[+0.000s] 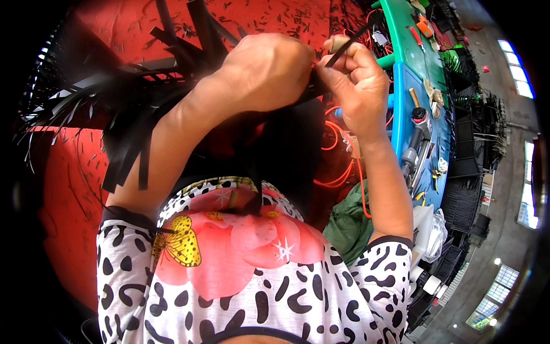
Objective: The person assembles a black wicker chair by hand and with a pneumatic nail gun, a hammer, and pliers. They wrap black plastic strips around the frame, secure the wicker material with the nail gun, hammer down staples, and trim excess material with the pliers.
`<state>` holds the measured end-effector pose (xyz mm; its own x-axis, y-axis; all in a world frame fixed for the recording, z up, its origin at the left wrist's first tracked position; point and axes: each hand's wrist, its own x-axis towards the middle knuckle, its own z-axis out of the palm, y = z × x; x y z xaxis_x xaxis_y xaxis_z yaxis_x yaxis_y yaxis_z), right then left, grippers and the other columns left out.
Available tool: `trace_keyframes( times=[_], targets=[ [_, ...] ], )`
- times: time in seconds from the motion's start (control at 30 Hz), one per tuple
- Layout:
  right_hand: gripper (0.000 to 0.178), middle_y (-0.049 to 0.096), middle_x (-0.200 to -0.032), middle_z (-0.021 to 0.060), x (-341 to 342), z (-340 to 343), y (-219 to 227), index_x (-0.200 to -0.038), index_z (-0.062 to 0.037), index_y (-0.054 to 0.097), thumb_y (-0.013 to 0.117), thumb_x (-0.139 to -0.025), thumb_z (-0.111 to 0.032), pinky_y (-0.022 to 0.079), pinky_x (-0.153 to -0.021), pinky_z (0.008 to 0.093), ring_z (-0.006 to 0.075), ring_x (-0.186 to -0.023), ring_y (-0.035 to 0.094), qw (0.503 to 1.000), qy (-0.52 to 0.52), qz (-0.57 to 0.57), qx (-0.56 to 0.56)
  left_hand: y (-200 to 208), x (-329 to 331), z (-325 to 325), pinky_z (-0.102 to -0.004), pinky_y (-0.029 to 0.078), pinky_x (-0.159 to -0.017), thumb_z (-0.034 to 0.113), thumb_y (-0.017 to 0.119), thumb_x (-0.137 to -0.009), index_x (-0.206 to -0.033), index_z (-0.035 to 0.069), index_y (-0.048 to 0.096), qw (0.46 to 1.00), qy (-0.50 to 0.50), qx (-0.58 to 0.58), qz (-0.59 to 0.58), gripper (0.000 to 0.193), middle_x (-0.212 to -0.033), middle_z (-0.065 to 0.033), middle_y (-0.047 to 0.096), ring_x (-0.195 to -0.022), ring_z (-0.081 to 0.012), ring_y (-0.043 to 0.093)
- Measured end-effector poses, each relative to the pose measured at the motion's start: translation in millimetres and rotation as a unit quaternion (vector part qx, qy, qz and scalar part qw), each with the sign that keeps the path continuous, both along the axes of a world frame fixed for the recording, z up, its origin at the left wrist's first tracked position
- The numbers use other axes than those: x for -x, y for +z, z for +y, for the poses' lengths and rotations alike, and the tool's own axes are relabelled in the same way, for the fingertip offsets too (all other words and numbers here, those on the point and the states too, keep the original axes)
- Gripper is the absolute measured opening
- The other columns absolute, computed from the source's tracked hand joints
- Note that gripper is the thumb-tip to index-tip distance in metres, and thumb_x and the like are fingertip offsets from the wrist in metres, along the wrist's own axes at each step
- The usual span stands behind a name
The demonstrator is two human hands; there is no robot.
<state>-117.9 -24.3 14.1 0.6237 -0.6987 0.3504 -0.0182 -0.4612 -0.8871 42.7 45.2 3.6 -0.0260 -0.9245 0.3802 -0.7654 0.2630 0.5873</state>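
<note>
My left hand (268,71) is closed in a fist with its back toward me; whatever lies in its fingers is hidden. Close by on the right, my right hand (362,86) pinches a narrow flat black strip (347,48) between thumb and fingers. That strip slants up and to the right from the fingertips. Below and behind both hands is a dark black piece whose shape I cannot make out. Many loose black strips (129,157) fan out to the left, some hanging beside my left forearm.
Black scraps litter the red surface (74,189). On the right stand a blue table (405,86) with a grey power tool (413,150) and a green table (404,28) with a red-handled tool (415,36). An orange-red hose (360,166) loops beside a green cloth (346,221).
</note>
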Motion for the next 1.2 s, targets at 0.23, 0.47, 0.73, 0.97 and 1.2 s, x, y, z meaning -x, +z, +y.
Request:
trace_keyframes(
  times=[0.23, 0.47, 0.73, 0.97, 1.2],
  targets=[
    [0.018, 0.062, -0.073, 0.0002, -4.5, 1.9, -1.7, -0.083, 0.0005, 0.063, 0.057, -0.092, -0.013, 0.037, -0.06, 0.0174, 0.0028, -0.063, 0.047, 0.991, -0.031, -0.081, -0.098, 7.0, -2.3, 1.6, -0.045, 0.047, -0.066, 0.013, 0.061, -0.077, -0.087, 0.001, 0.06, 0.995, -0.039, -0.035, -0.086, 0.015, -0.077, -0.0161, 0.061, -0.077, -0.0366, 0.059],
    [0.021, 0.063, -0.071, 0.0068, -3.3, 14.9, 1.7, -0.076, 0.0018, 0.058, 0.053, -0.093, -0.009, 0.045, -0.069, 0.0245, 0.0108, -0.067, 0.057, 0.981, -0.005, -0.153, -0.116, 12.1, 0.5, 11.5, -0.0451, 0.046, -0.064, 0.016, 0.065, -0.074, -0.084, 0.003, 0.057, 0.995, -0.013, -0.04, -0.088, 0.018, -0.075, -0.0154, 0.06, -0.076, -0.0364, 0.059],
    [0.021, 0.062, -0.07, 0.009, 8.8, 22.2, 19.6, -0.076, 0.003, 0.057, 0.051, -0.092, -0.008, 0.046, -0.071, 0.0259, 0.014, -0.066, 0.058, 0.986, 0.011, -0.128, -0.105, 5.8, 7.9, 22.4, -0.0451, 0.046, -0.061, 0.02, 0.067, -0.075, -0.081, 0.003, 0.053, 0.997, -0.022, 0.001, -0.077, 0.023, -0.074, -0.0122, 0.058, -0.075, -0.0361, 0.058],
    [0.014, 0.054, -0.059, 0.0115, -21.2, -27.4, 44.0, -0.075, -0.0024, 0.053, 0.062, -0.078, -0.013, 0.041, -0.05, 0.0358, 0.0265, -0.052, 0.052, 0.977, -0.023, 0.211, -0.005, 2.4, 13.0, 22.2, -0.0439, 0.045, -0.059, 0.018, 0.067, -0.074, -0.08, 0.004, 0.053, 0.992, 0.019, 0.049, -0.118, 0.021, -0.071, -0.0107, 0.055, -0.073, -0.0329, 0.059],
    [0.027, 0.052, -0.052, 0.0081, -41.2, -50.0, 19.7, -0.062, 0.0002, 0.053, 0.057, -0.082, -0.017, 0.038, -0.046, 0.0341, 0.0174, -0.045, 0.049, 0.961, 0.047, 0.247, 0.116, 6.8, 12.9, 18.1, -0.043, 0.046, -0.056, 0.016, 0.07, -0.072, -0.075, 0.004, 0.053, 0.988, 0.035, 0.091, -0.122, 0.021, -0.07, -0.0098, 0.055, -0.067, -0.0324, 0.058]
  ],
)
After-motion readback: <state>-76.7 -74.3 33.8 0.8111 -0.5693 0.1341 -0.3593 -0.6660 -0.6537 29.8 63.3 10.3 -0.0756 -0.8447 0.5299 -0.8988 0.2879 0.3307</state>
